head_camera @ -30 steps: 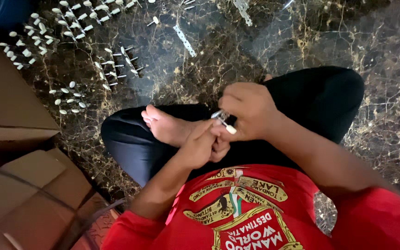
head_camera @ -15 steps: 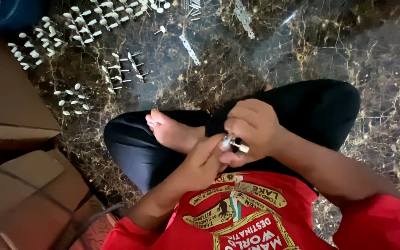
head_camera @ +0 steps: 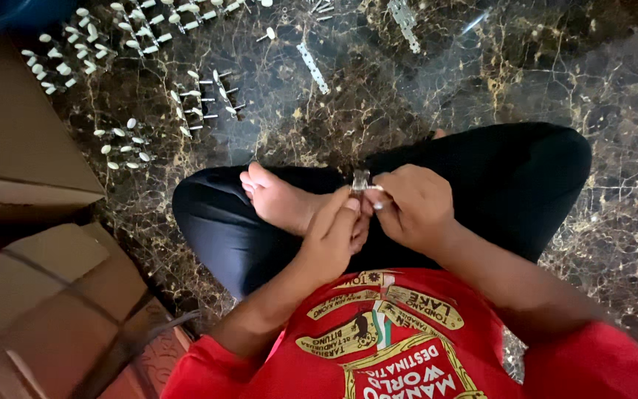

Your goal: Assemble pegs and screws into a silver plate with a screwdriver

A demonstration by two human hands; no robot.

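1. Floor of dark marble with gold veins fills the head view and carries everything here; the person sits on it cross-legged.
2. Cardboard boxes stand along the floor's left edge, one flat brown face above and stacked flaps below it toward the lower left corner.
3. Black trousers cover the folded legs across the middle of the floor, and a bare foot rests on the left thigh with its toes pointing toward the boxes.
4. A red shirt with a printed emblem fills the lower edge of the view.
5. The left hand and the right hand are pressed together over the lap, just beside the foot; the fingertips of both pinch one small metal part between them.
6. That metal part is silvery and stands up between the thumbs; its exact shape is too small to tell.
7. Small white-headed pins lie in neat rows near the floor's upper left corner, in several separate clusters well apart from the hands.
8. Narrow perforated metal strips lie near the floor's top edge, one at the middle and another farther right.
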